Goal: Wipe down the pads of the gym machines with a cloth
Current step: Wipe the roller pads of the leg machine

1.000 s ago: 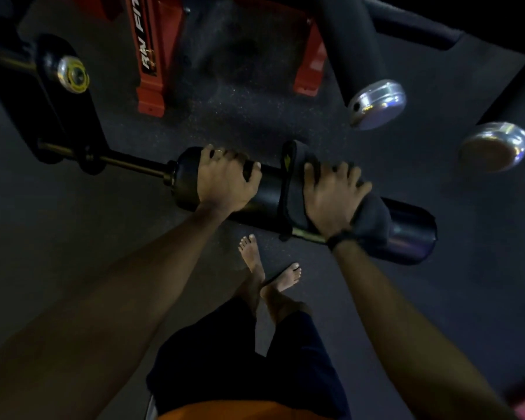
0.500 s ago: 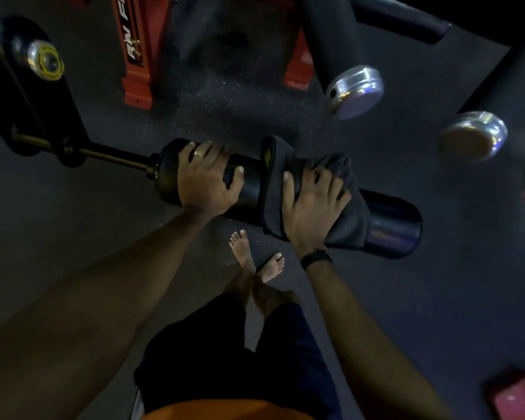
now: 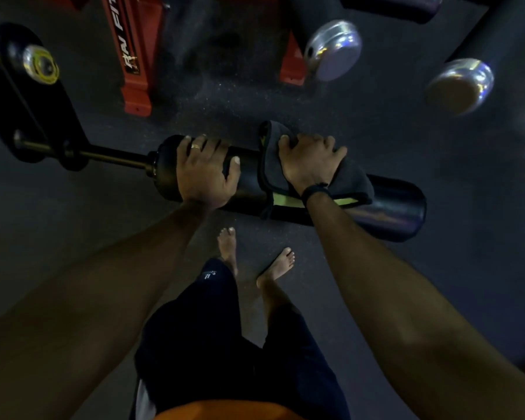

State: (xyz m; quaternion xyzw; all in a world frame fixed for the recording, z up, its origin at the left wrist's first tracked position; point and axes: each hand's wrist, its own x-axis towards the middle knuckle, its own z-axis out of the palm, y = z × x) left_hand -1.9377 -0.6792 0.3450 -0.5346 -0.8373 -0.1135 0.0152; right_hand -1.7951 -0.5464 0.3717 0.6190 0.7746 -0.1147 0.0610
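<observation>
A black cylindrical roller pad on a metal bar runs left to right below me. My left hand grips its left end, fingers curled over the top, a ring on one finger. A dark cloth with a yellow-green edge is draped over the middle of the pad. My right hand holds the cloth against the pad, fingers curled over the top. The pad's right end is bare and glossy.
Two more black roller pads with shiny metal end caps hang at the upper right. A red machine frame stands on the dark rubber floor behind. A black lever arm is at the left. My bare feet are under the pad.
My right hand has drawn the cloth back over the top of the pad toward me, its fingers now curled tighter. The left hand keeps its grip on the left end.
</observation>
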